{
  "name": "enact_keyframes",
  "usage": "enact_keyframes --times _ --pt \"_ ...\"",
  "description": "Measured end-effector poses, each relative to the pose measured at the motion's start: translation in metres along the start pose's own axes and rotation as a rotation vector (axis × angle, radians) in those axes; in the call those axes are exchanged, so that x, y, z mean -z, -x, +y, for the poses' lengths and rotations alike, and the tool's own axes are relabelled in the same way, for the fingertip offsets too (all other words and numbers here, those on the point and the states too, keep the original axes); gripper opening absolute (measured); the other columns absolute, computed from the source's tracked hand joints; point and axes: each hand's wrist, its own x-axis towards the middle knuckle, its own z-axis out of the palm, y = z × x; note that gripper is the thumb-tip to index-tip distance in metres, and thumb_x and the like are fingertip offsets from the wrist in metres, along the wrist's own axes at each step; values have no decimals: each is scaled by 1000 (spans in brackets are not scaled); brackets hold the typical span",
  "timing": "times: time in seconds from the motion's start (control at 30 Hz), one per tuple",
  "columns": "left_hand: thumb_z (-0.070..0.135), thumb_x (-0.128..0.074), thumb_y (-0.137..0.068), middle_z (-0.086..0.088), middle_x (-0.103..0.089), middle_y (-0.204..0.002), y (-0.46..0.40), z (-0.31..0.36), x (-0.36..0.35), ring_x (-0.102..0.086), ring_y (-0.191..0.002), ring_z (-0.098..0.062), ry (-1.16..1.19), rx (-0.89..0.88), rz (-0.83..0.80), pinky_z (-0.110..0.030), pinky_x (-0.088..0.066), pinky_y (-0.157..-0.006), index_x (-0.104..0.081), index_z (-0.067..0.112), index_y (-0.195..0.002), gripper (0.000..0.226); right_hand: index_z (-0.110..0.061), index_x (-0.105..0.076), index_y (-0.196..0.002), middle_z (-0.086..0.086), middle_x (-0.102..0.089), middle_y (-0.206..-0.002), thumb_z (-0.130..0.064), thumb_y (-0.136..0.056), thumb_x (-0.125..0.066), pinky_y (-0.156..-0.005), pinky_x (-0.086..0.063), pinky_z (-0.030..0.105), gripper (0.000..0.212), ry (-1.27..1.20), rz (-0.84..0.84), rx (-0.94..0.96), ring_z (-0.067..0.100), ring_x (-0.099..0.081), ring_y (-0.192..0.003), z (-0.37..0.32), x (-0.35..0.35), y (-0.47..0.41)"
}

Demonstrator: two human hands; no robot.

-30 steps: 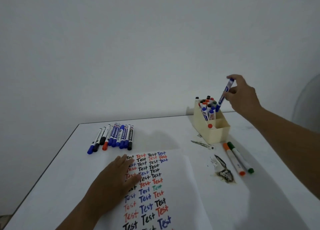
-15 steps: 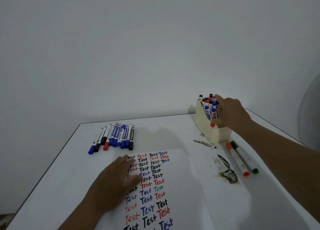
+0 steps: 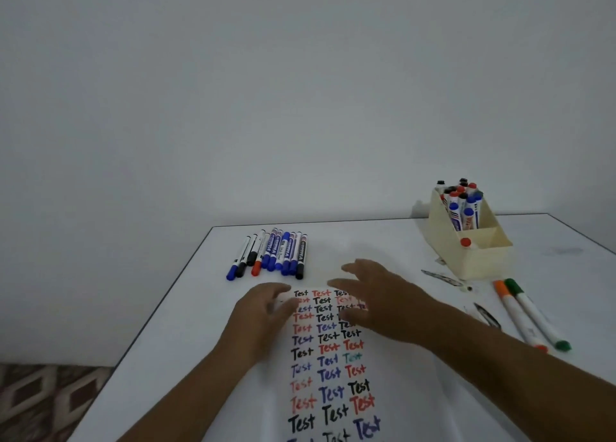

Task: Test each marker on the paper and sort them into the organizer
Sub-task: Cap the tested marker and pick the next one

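A white paper (image 3: 330, 368) covered in rows of "Test" in black, red, blue and green lies on the white table. My left hand (image 3: 263, 311) rests flat on its left edge, fingers spread. My right hand (image 3: 376, 298) hovers over the paper's top with straight fingers, holding nothing. A row of several markers (image 3: 273, 253) lies beyond the paper near the table's far edge. The cream organizer (image 3: 480, 255) stands at the back right with several markers upright in its rear compartment and one red-capped one in the front compartment.
An orange-capped marker (image 3: 515, 315) and a green-capped marker (image 3: 536, 318) lie side by side on the table right of the paper. Dark smudges or scraps (image 3: 443, 278) mark the table in front of the organizer. The table's left edge drops to a patterned floor (image 3: 43, 395).
My right hand put the blue marker into the organizer, let go, and swung left across the table to above the paper's top. My left hand stayed on the paper.
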Motion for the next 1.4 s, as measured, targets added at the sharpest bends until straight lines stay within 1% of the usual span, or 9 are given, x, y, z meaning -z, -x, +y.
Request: enact_keyframes --times 0.27,0.5,0.63,0.77,0.97,1.1,1.2,1.3,1.4 --pt "31 -59 -91 10 -60 -105 -47 -60 39 -53 -99 -11 -194 12 393 -25 -41 -79 -64 28 -107 17 -48 -8 -157 -10 2 -169 -81 -90 -18 -124 5 43 75 -63 -132 -1 15 10 -155 -11 -43 -2" --pt "24 -57 -86 7 -66 -101 -77 -78 51 -59 -93 -13 -297 107 223 -30 -49 -81 -69 31 -106 24 -49 -6 -156 -11 2 -168 -80 -91 -15 -124 6 41 72 -56 -112 -1 12 4 -155 -11 -46 -1" --pt "18 -58 -87 5 -68 -97 -78 -85 51 -60 -87 -12 -311 94 268 -26 -48 -78 -70 27 -103 22 -49 -8 -156 -11 1 -168 -79 -92 -19 -124 5 39 72 -68 -121 -10 12 4 -155 -11 -44 0" --pt "12 -59 -85 9 -68 -88 -66 -87 53 -57 -80 -7 -237 93 362 -16 -38 -71 -73 22 -96 21 -49 -9 -156 -12 0 -168 -79 -91 -18 -125 4 41 73 -76 -122 -11 12 3 -155 -11 -44 0" --pt "16 -59 -86 17 -71 -90 -38 -76 73 -62 -79 -5 -5 193 482 -19 -44 -68 -76 28 -98 24 -47 -9 -157 -10 1 -169 -83 -84 -11 -125 5 41 81 -81 -132 -3 13 4 -155 -11 -44 0" --pt "19 -67 -85 16 -71 -81 -16 -49 79 -60 -67 -3 252 124 460 -20 -45 -60 -77 33 -93 19 -45 -9 -158 -7 0 -169 -87 -78 -10 -123 8 42 90 -75 -157 -1 17 6 -155 -10 -40 -3" --pt "14 -71 -84 8 -71 -75 -1 -23 79 -55 -63 -6 392 22 358 -21 -41 -59 -78 32 -92 20 -45 -1 -157 -12 4 -168 -77 -87 -43 -125 1 49 87 -286 -52 -33 16 12 -154 -18 -31 2" --pt "10 -73 -84 1 -71 -75 15 3 75 -57 -66 -11 451 -71 238 -25 -43 -60 -78 29 -92 22 -39 -12 -158 -16 -30 -157 -67 -84 -62 -114 -38 40 93 -678 253 -110 13 -32 -145 -31 -15 6" --pt "2 -70 -85 0 -73 -80 29 27 66 -65 -72 -10 468 -150 140 -18 -48 -63 -76 22 -95 23 -24 -41 -150 0 -66 -121 -53 -79 -69 -82 -56 28 82 -1306 392 -214 15 -66 -102 -43 9 8"
